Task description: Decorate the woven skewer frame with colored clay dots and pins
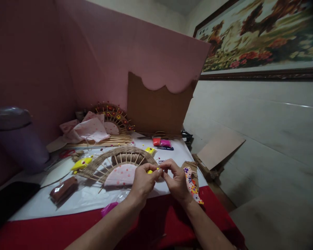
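My left hand [143, 182] and my right hand [176, 180] meet over the front of the white sheet [88, 198]. Both pinch a small lump of yellow clay [150, 171] between their fingertips. Just behind them lies a half-round fan of jute twine and wooden sticks [120, 163] with a pink dotted fabric centre [121, 175]. A yellow clay packet [81, 164] lies at the fan's left end and another yellow piece [150, 150] at its right end.
A second decorated stick fan [114, 118] and pink cloth [90, 130] stand at the back by a cardboard panel [158, 107]. Red and pink clay packets [161, 142], a brown packet [64, 189], scissors [152, 135], a dotted cut-out [191, 185] and a purple container [15, 139] lie around. Red tablecloth [54, 229] covers the front.
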The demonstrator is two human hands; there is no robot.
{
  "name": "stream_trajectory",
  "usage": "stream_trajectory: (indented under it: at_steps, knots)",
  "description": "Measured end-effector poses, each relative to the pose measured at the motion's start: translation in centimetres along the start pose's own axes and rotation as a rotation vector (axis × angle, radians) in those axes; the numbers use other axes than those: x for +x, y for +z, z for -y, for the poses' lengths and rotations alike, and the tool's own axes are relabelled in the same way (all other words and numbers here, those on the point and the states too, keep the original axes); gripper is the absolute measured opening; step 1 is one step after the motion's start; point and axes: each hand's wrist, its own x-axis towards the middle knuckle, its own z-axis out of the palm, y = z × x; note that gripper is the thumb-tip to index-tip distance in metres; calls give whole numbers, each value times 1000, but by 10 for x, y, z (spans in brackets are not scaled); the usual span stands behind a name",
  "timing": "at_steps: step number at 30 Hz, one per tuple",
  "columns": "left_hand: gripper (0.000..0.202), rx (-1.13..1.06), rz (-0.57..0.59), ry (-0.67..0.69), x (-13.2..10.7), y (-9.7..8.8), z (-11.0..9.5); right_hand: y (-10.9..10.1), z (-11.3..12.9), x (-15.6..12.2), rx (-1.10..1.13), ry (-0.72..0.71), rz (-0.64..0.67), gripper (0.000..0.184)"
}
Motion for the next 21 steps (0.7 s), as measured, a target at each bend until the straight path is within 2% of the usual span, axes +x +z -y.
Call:
stream_trajectory:
  at_steps: [5,10,14,16,18,21]
  knots:
    - [22,54,4,75,14,-7,-2,2,1,0,-67,3,-33,7]
    - [24,69,-8,218,31,-18,-4,-5,-1,6,-229,26,-283,10]
    - [34,118,-59,321,34,-29,2,-35,1,10,-126,204,-493,20]
    - [35,167,-80,366,34,-34,4,-56,2,8,-118,242,-589,25]
    - [32,189,-85,391,34,-38,5,-73,0,3,-215,285,-563,27]
    - [27,198,-107,403,35,-41,4,-87,-6,-3,-496,318,-348,29]
